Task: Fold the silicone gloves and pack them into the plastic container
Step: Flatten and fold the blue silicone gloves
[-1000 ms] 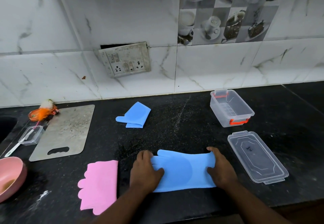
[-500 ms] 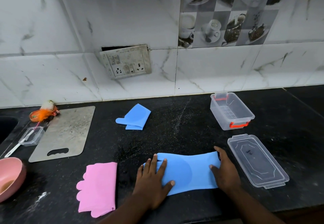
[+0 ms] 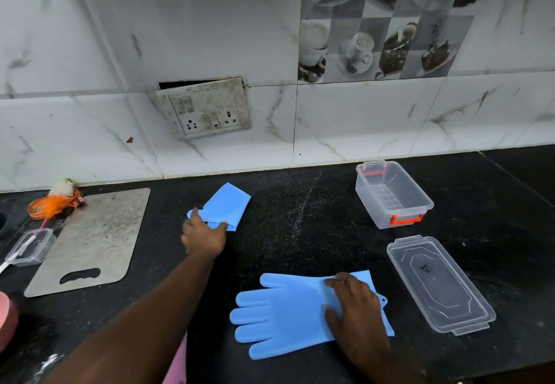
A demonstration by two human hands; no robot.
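Observation:
A blue silicone glove (image 3: 282, 311) lies flat and unfolded on the black counter, fingers pointing left. My right hand (image 3: 353, 308) presses flat on its cuff end. A second blue glove (image 3: 226, 205), folded, lies further back near the wall. My left hand (image 3: 204, 235) reaches out to it and pinches its near edge. The clear plastic container (image 3: 393, 194) with orange latches stands open and empty at the back right. Its clear lid (image 3: 440, 283) lies on the counter in front of it.
A pink glove (image 3: 177, 368) peeks out under my left forearm. A grey cutting board (image 3: 90, 239) lies at left, with a small clear box (image 3: 30, 247), an orange scrubber (image 3: 55, 203) and a pink bowl (image 3: 7, 320) around it. A socket plate (image 3: 207, 109) sits on the tiled wall.
The near blue glove has sprung open flat with its fingers spread. My left hand left it and reached back to the folded blue glove. My right hand stays on the cuff.

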